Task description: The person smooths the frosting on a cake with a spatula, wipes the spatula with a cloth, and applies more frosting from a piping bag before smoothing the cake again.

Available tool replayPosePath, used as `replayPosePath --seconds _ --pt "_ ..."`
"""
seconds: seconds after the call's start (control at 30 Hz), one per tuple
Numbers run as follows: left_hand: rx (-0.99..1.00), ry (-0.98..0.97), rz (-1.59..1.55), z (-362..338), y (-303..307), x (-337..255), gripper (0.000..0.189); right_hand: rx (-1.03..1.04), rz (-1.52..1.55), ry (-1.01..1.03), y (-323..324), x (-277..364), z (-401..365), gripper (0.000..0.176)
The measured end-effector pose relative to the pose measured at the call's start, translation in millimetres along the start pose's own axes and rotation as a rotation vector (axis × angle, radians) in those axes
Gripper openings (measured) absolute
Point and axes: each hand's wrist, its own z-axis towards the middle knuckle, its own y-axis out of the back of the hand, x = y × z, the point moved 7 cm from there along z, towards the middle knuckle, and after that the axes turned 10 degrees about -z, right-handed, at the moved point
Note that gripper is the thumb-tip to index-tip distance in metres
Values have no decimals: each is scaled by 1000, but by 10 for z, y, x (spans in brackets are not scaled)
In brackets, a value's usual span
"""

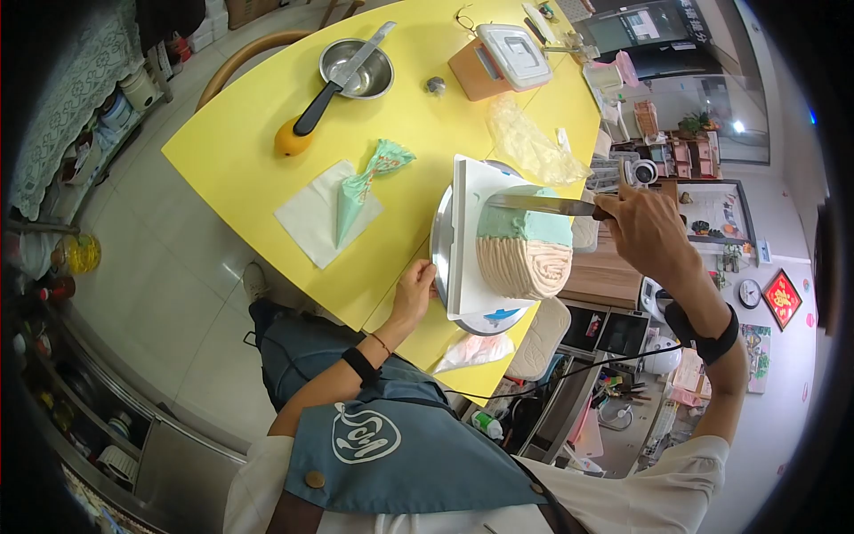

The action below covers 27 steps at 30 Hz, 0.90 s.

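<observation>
My right hand (654, 233) is closed around the dark handle of an icing spatula (538, 205). Its metal blade lies against the mint-green cream on a cake (525, 262). The other part of the cake carries pale pink piped ridges, with a swirl on one face. Under the cake is a white board (464, 258) on a round metal turntable (439, 233). At the turntable's near left rim, my left hand (414, 292) has its fingers curled against the edge. A piping bag of green cream (358, 194) rests on a white paper sheet (307, 209) to the left.
On the yellow table (240, 133) stand a metal bowl (378, 78) with a black-handled spatula (320, 105) across it, and an orange tub with a white lid (516, 55). A crumpled plastic bag (529, 142) lies behind the cake. A pinkish piping bag (476, 351) sits near the front edge.
</observation>
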Motion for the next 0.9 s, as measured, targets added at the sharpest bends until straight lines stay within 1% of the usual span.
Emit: replayPosePath --seconds 0.2,0.3,0.4,0.5,0.6,0.7,0.8,0.9 --pt "12 26 21 30 -1 -5 21 29 -3 -40 51 41 -139 22" --pt "12 28 37 37 -1 -20 21 113 -12 -61 95 117 -207 22" --pt "11 25 39 40 -3 -21 22 103 -9 -5 139 181 -223 22" --pt "15 25 38 44 -1 -16 22 70 11 -51 135 105 -151 23" --pt "20 20 38 56 11 4 22 136 -11 -122 21 -19 -22 24" --pt "20 11 42 67 22 16 22 96 0 -75 -12 -19 69 22" --pt "16 13 44 70 28 23 23 164 -4 -82 -36 7 113 20" --pt "24 13 37 68 28 18 22 172 16 -67 56 93 100 18"
